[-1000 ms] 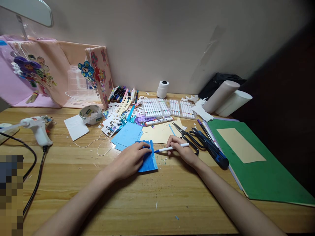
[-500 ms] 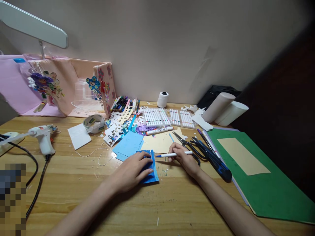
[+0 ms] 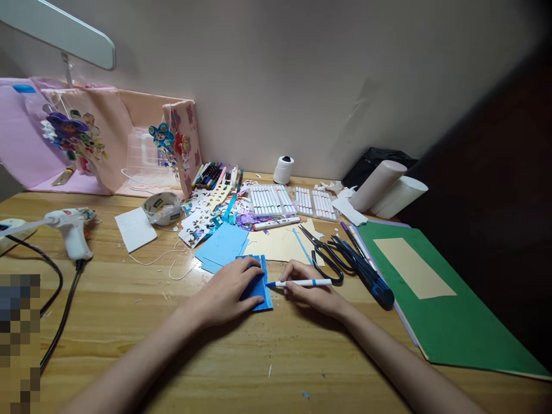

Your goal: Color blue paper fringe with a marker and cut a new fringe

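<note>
My left hand (image 3: 228, 290) lies flat on a small blue paper piece (image 3: 260, 286) on the wooden desk (image 3: 172, 345), pressing it down. My right hand (image 3: 313, 287) grips a white marker with a blue tip (image 3: 297, 283), held almost level. Its tip points left and touches the right edge of the blue paper. Light blue sheets (image 3: 222, 246) and a cream sheet (image 3: 280, 244) lie just behind the hands.
Black scissors (image 3: 321, 250) and a blue-black cutter (image 3: 366, 270) lie right of my right hand. A green folder (image 3: 448, 322) with a cream sheet is farther right. Marker trays (image 3: 293, 201), paper scraps, a tape roll (image 3: 163, 207) and a glue gun (image 3: 71, 227) with cable sit behind and left.
My right hand has come down and towards me, bringing the marker tip to the blue paper's right edge. The left hand stays on the paper. The view shifted slightly.
</note>
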Motion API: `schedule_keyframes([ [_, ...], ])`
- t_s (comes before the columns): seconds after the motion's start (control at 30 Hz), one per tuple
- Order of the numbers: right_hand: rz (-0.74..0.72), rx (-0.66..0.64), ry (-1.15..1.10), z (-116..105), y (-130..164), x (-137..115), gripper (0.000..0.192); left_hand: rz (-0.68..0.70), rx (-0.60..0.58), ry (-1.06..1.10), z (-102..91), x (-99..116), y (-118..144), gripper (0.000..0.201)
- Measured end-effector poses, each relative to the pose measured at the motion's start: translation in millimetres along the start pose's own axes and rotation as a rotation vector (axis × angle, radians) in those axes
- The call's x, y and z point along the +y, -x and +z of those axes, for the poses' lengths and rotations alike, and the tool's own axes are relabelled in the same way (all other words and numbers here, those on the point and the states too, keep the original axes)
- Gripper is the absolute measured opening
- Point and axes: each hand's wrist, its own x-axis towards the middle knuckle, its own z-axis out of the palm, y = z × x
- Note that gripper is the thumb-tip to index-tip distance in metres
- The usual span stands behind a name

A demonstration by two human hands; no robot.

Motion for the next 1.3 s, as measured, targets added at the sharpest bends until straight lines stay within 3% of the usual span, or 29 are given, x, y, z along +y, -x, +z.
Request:
schedule_keyframes([
  [0.4, -0.018, -0.001, 0.084, 1.6, 0.8, 4.7, 0.023, 0.001, -0.007, 0.019, 1.6, -0.2, -0.8, 0.036],
  [0.5, -0.024, -0.054, 0.08, 1.8, 1.4, 2.7, 0.025, 0.005, -0.012, 0.018, 1.1, -0.1, -1.1, 0.036],
  [0.87, -0.009, -0.015, 0.081, 0.1, 1.5, 5.5, 0.018, 0.01, -0.029, -0.004, 2.7, -2.4, -1.1, 0.038],
  [1.0, 0.016, -0.121, 0.043, -1.5, 1.8, 6.0, 0.02, 0.012, -0.033, -0.017, 2.1, -2.1, -1.2, 0.038],
  [1.3, 0.019, -0.125, 0.058, -2.1, 3.2, 2.2, 0.023, 0.004, -0.043, -0.031, 1.2, -1.2, -1.7, 0.039],
])
